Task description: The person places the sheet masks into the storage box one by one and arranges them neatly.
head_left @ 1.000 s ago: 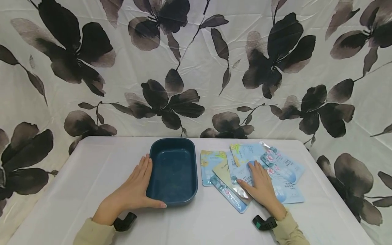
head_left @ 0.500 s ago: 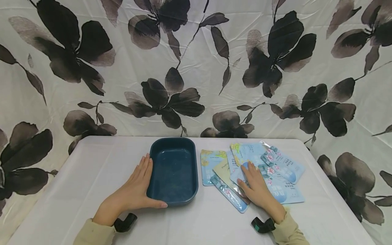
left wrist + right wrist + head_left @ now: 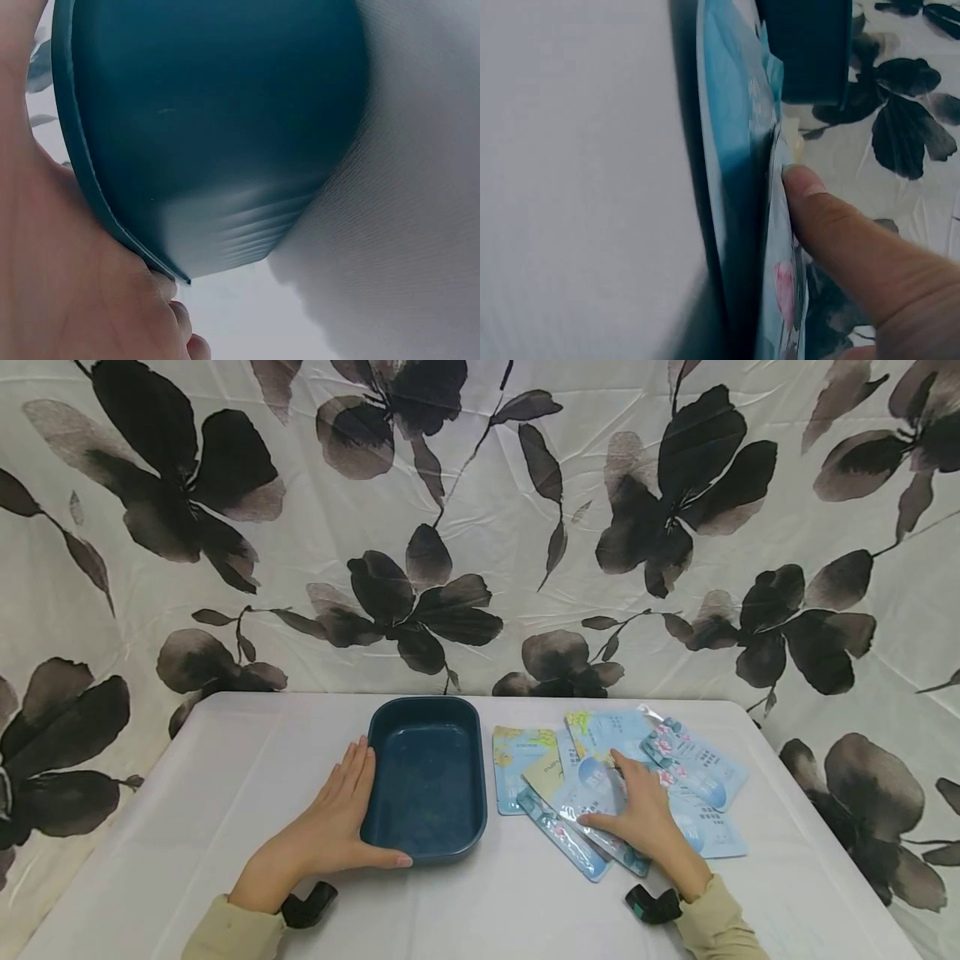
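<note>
Fingers of your left hand (image 3: 322,839) lie straight and flat along the left wall of the dark teal tub (image 3: 424,777), thumb stretched across its near edge, so the hand rests against the tub without curling round it. That tub sits on the white counter (image 3: 225,793) near the middle, toward the back edge. Your right hand (image 3: 637,818) lies palm down, fingers spread and relaxed, on a light blue sachet (image 3: 592,793) atop the loose spread of sachets (image 3: 697,768) just right of the tub, thumb tip pressing the packet's near edge, as the right wrist view shows. More packets fan out toward the counter's right edge, overlapping one another. Floral cloth (image 3: 480,527) hangs behind the counter.
</note>
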### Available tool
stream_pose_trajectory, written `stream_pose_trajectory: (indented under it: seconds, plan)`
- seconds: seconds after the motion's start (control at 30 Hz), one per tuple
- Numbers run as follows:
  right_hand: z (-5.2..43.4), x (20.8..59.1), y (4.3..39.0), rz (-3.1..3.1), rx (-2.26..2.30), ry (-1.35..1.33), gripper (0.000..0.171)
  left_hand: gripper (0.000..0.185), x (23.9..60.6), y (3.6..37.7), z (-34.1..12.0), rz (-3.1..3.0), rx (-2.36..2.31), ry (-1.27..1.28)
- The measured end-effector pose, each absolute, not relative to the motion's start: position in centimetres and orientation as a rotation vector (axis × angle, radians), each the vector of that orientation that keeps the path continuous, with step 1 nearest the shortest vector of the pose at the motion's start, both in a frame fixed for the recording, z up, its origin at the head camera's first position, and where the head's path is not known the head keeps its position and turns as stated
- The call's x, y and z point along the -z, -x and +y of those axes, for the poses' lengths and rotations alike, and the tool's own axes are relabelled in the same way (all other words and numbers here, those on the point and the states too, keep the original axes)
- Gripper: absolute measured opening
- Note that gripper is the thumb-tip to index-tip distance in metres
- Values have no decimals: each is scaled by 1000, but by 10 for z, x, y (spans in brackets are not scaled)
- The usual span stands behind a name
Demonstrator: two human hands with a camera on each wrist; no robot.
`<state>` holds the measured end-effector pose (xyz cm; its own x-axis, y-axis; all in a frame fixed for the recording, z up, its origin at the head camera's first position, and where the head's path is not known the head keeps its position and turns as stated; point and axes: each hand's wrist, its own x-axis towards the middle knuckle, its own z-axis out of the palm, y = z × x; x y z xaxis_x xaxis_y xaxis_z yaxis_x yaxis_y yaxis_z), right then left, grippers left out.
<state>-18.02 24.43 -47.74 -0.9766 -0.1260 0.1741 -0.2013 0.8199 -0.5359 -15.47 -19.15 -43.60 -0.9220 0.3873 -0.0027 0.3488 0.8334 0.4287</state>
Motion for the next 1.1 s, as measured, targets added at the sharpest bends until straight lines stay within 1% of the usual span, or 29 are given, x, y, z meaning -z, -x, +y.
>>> stream_pose_trajectory:
  seconds: [0.13, 0.37, 0.67, 0.8, 0.87, 0.9, 1.03, 1.1]
  plan:
    - [247, 474, 180, -2887, -722, -130, 108, 154, 434, 155, -190, 2926, -646, -584]
    - [246, 476, 180, -2869, -796, -54, 98, 152, 431, 154, -190, 2930, -659, -608]
    - [247, 479, 181, -2866, -795, -73, 101, 152, 430, 154, -191, 2919, -661, -612]
    - [249, 478, 181, -2849, -882, -125, 101, 151, 431, 155, -192, 2917, -664, -623]
    - [251, 477, 182, -2810, -969, -152, 92, 151, 431, 155, -192, 2918, -666, -634]
    - [252, 476, 182, -2780, -1014, -169, 83, 151, 431, 156, -192, 2919, -666, -639]
    - [257, 475, 182, -2671, -1215, -222, 32, 150, 431, 157, -192, 2922, -662, -649]
    - [259, 475, 181, -2639, -1325, -255, 14, 150, 431, 157, -192, 2923, -659, -649]
